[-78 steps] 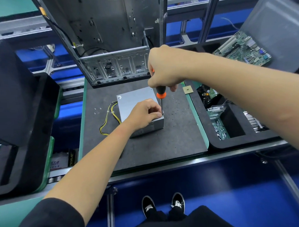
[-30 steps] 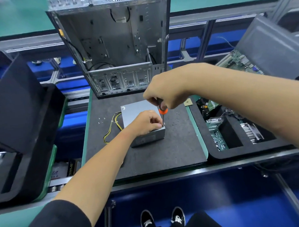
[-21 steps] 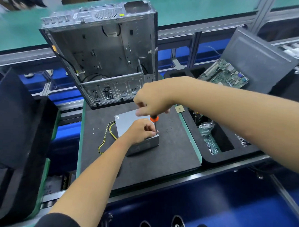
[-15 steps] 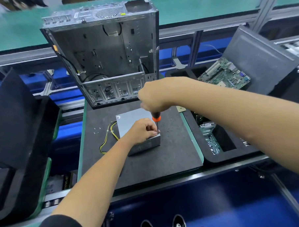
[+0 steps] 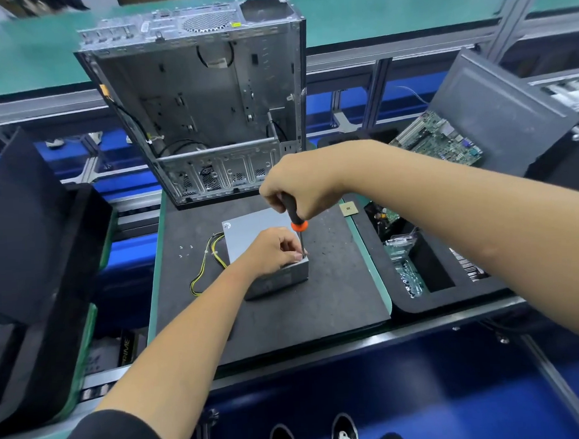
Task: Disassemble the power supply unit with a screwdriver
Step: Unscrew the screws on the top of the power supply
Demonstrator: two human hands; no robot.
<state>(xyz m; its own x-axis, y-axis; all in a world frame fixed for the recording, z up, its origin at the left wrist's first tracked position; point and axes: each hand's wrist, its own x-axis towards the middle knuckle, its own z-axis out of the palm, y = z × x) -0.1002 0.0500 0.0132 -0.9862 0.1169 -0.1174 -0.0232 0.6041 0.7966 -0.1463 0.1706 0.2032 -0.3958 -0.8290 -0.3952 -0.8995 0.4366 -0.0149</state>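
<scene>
Here's the bench: a dark foam mat point(image 5: 335, 303) with a green edge, and sitting near its middle, the grey power supply unit point(image 5: 252, 227), yellow and black cables point(image 5: 205, 266) trailing off its left side onto the mat. The right hand point(image 5: 296, 189) is curled round the black handle of the screwdriver point(image 5: 296, 219), holding it upright, orange collar showing below the fingers, its tip down at the unit's near right top corner. The left hand point(image 5: 273, 253) rests on top of the unit, fingers curled in beside the shaft at that corner; whether it pinches anything there, I can't tell. Behind the unit, an emptied metal computer case point(image 5: 203, 100) stands open on the mat's far edge. A few tiny screws point(image 5: 185, 251) lie left of the cables. To the right, a small square chip point(image 5: 348, 210) sits at the mat's edge, beside a black foam tray point(image 5: 418, 305) of parts, with a green circuit board point(image 5: 437, 140) farther back. Black foam trays point(image 5: 33, 230) crowd the left, green flooring runs beyond the aluminium frame rails, blue below.
</scene>
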